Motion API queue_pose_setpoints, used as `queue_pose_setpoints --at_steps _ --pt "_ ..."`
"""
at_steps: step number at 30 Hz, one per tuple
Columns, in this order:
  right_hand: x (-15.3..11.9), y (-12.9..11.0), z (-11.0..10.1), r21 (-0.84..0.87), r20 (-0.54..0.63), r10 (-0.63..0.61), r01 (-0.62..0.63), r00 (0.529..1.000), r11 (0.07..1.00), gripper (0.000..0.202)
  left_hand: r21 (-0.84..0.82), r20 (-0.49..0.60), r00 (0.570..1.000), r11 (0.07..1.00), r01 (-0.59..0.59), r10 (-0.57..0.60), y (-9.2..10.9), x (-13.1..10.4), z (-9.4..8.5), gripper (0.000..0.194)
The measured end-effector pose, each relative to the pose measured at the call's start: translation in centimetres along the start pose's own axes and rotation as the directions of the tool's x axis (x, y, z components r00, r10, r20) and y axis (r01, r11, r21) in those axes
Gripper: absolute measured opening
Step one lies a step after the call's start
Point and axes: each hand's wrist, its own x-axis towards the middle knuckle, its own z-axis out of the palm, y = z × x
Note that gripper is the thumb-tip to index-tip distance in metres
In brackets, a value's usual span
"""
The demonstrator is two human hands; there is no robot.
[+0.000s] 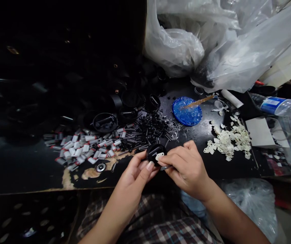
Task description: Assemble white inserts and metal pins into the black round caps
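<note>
Near the table's front edge, my left hand (139,173) is closed round a round black part (153,151), its open face turned up. A small white plate (159,156) lies against the inside of that part. At its right side is my right hand (186,164), fingertips at the white plate, with a dark metal tool (166,167) held in its curled fingers. The tool's far end is hidden in the palm.
Grey cylinders (85,148) and springs and screws (145,130) lie beyond my hands. A blue lid (187,111) bears a wooden stick. White plates (229,137), a bottle (275,104) and a white box (260,132) are at right, plastic bags (227,44) behind.
</note>
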Motion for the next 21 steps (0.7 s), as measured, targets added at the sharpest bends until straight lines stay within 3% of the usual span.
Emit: queue_pose_setpoints --at_steps 9,15,21 --pt "-0.23 -0.16 -0.13 0.115 0.021 0.08 -0.082 0.997 0.99 0.008 0.006 0.023 1.0 1.0 -0.006 0.006 -0.19 0.03 -0.11 0.023" --pt "-0.39 -0.25 -0.25 0.152 -0.04 0.125 -0.117 0.991 0.981 0.011 0.012 0.027 1.0 1.0 0.008 -0.008 -0.29 0.12 -0.27 0.025" --pt "-0.43 -0.16 -0.25 0.115 0.02 0.083 -0.085 0.996 0.99 0.01 0.023 0.028 1.0 1.0 -0.003 0.003 -0.47 -0.16 -0.41 0.025"
